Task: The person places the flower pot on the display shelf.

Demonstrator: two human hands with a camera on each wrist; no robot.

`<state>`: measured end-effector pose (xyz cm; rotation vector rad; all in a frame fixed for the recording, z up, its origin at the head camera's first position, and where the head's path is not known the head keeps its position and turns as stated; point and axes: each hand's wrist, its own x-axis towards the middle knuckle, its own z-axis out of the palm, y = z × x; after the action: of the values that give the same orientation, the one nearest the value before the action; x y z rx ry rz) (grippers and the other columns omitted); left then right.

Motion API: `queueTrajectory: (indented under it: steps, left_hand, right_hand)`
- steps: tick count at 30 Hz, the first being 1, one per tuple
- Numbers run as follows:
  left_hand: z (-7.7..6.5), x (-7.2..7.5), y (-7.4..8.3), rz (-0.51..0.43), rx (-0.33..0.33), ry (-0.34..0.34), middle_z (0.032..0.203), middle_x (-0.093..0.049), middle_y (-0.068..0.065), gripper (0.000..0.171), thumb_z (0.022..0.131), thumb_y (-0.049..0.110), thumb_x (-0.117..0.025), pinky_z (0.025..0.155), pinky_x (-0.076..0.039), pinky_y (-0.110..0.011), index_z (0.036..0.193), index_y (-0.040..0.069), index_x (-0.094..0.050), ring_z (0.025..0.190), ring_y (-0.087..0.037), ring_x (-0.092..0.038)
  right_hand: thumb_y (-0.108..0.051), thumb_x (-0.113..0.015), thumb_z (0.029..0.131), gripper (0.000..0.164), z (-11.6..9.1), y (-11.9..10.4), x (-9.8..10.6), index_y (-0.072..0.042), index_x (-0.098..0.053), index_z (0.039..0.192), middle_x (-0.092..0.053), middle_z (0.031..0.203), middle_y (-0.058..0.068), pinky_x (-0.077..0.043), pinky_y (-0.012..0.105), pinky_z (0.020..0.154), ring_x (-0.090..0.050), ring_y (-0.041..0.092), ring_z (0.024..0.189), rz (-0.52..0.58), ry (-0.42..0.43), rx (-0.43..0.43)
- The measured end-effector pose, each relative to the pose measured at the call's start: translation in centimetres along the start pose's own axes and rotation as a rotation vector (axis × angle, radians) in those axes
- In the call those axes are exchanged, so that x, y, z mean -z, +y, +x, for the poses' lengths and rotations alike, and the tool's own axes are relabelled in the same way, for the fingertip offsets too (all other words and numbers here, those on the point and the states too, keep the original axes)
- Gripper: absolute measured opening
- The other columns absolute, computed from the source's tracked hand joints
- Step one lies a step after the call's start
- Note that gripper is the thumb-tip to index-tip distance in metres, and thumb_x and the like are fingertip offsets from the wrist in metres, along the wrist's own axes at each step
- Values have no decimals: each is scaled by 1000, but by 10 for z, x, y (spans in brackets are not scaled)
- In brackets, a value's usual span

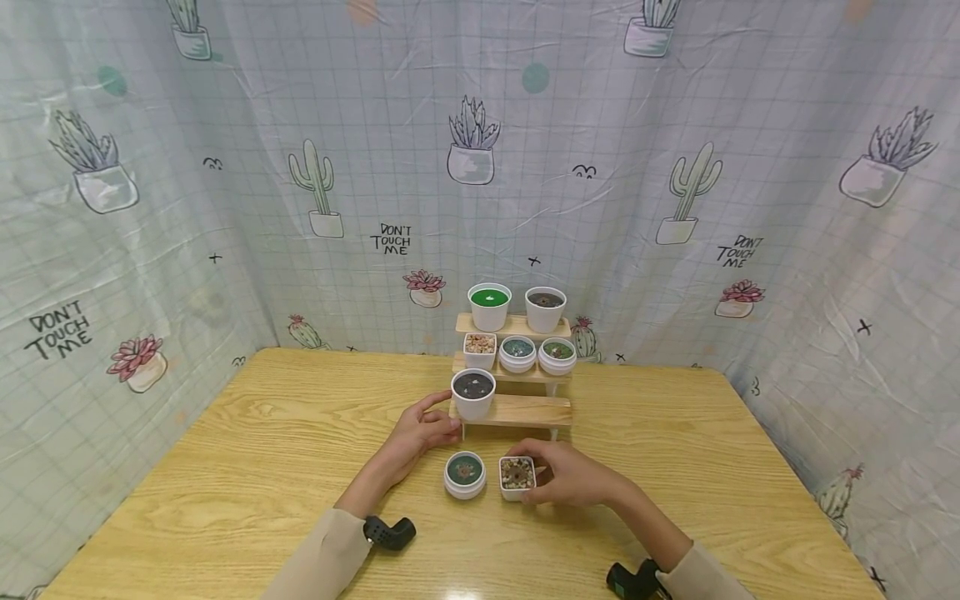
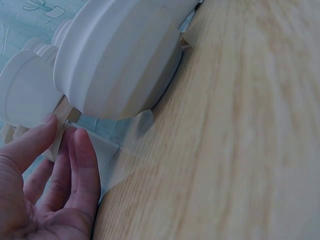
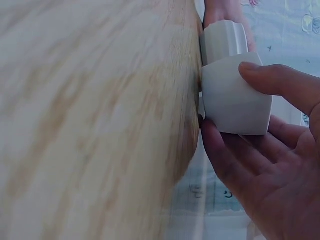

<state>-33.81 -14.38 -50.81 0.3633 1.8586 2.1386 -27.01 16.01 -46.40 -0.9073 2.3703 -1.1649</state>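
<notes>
At the left end of the lowest step of a wooden tiered stand (image 1: 528, 410), my left hand (image 1: 420, 435) pinches the board's end between thumb and fingers. The left wrist view shows that thumb (image 2: 42, 137) against the wood, beside a white pot. My right hand (image 1: 573, 475) holds a small square white pot (image 1: 517, 492) with pebbles on top, thumb on one side and fingers on the other; the right wrist view shows the pot (image 3: 235, 100) close to the tabletop. Left of it, a round ribbed white pot (image 1: 464, 483) with a dark green top stands on the table.
A round white pot (image 1: 473, 406) with a dark fill stands on the lowest step's left end. The middle step bears a square pebble pot (image 1: 480, 358) and two round ribbed pots (image 1: 517, 358). On the top step are a green-filled pot (image 1: 490, 315) and a brown-filled pot (image 1: 545, 315).
</notes>
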Motion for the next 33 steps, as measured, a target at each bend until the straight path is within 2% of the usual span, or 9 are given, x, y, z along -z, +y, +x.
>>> queueTrajectory:
  steps: [7, 13, 19, 27, 33]
  left_hand:
    - [0, 0, -1, 4, -6, 1, 97, -73, -1, 71, 98, 4, -68, 87, -63, -27, 159, 6, -33, 91, -12, -73]
    - [0, 1, -2, 2, -11, -2, 97, -73, -1, 71, 98, 4, -68, 87, -63, -27, 159, 5, -32, 92, -13, -73]
    - [1, 1, -2, 5, -7, -2, 98, -73, -2, 71, 98, 5, -69, 88, -63, -28, 159, 5, -33, 93, -13, -73]
    - [1, 2, -3, -3, 3, 0, 98, -73, -2, 72, 97, 6, -70, 88, -63, -29, 159, 6, -32, 93, -14, -73]
    - [1, 1, -2, -4, -3, -1, 98, -73, -2, 72, 97, 5, -69, 89, -63, -29, 159, 5, -32, 93, -14, -73]
  right_hand:
    - [-18, -79, 90, 54, -1, -1, 1, -8, -58, 138, -65, 127, 9, -61, 33, 93, -63, 17, 111, -2, 7, -6]
    - [-20, -79, 90, 52, -2, -4, 2, -10, -59, 137, -66, 125, 8, -61, 31, 92, -63, 15, 109, -12, 6, -4]
    - [-19, -78, 91, 52, -3, -7, 4, -8, -58, 137, -66, 126, 10, -60, 30, 92, -64, 19, 112, 7, 8, -8]
    - [-20, -79, 91, 53, -3, -9, 8, -8, -58, 138, -65, 128, 10, -62, 36, 94, -63, 21, 114, -8, 24, -7]
    - [-21, -79, 91, 53, -2, -10, 13, -9, -58, 139, -64, 129, 9, -61, 31, 93, -63, 21, 116, -16, 30, -9]
